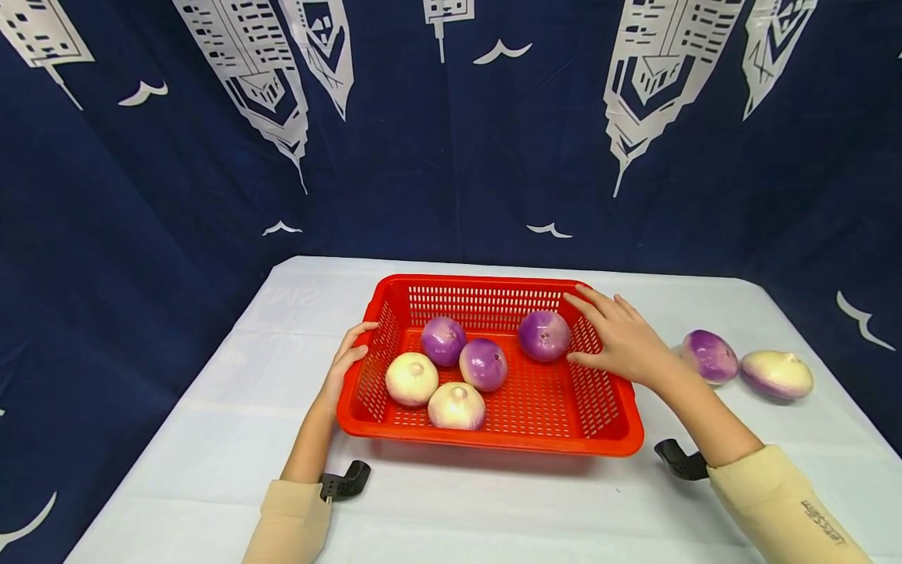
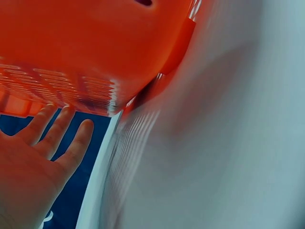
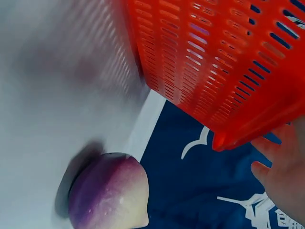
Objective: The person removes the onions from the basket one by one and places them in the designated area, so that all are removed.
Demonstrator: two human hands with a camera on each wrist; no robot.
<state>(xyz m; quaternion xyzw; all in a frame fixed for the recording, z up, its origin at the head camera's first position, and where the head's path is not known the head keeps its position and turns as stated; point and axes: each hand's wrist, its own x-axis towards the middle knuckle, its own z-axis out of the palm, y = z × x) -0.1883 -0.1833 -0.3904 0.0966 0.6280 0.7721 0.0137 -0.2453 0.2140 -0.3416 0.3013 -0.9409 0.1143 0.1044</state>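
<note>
A red plastic basket [image 1: 486,448] with slotted walls stands on the table. Inside it lie several turnips: two with their pale ends up [image 1: 412,379], two purple ones in the middle [image 1: 483,365], and a purple one [image 1: 544,335] farther right. My left hand [image 1: 345,364] is at the basket's left side, its extended fingertips at the wall near the rim. Over the right rim reaches my right hand [image 1: 620,337], fingers spread and nothing held. Its fingertips point inward, close to the rightmost turnip. The right wrist view shows that hand [image 3: 281,167] beside the basket's rim.
Two more turnips lie on the white table [image 1: 211,439] to the right of the basket, a purple one [image 1: 710,357] partly behind my right forearm and a paler one [image 1: 778,374]. A dark blue curtain [image 1: 451,157] with white building prints hangs behind the table.
</note>
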